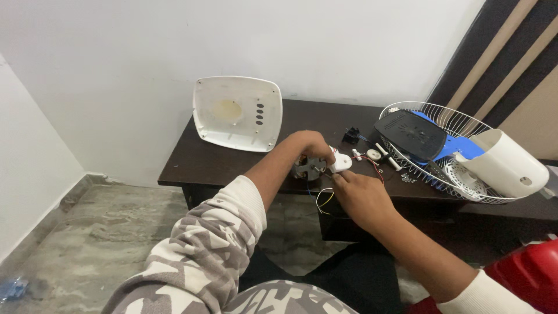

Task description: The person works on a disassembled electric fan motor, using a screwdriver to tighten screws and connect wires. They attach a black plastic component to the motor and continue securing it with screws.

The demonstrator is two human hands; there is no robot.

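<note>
White base panel (237, 113), wire guard (459, 152) flank left hand (309, 145) gripping motor (308, 167), right hand (359, 195) pinching wires (323, 199).

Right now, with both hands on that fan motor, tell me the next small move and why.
Probably steady the motor with the left hand and use the right hand to gather the loose yellow wires hanging over the table edge. The white part sits between both hands, and the dangling wires look likely to snag.
</note>
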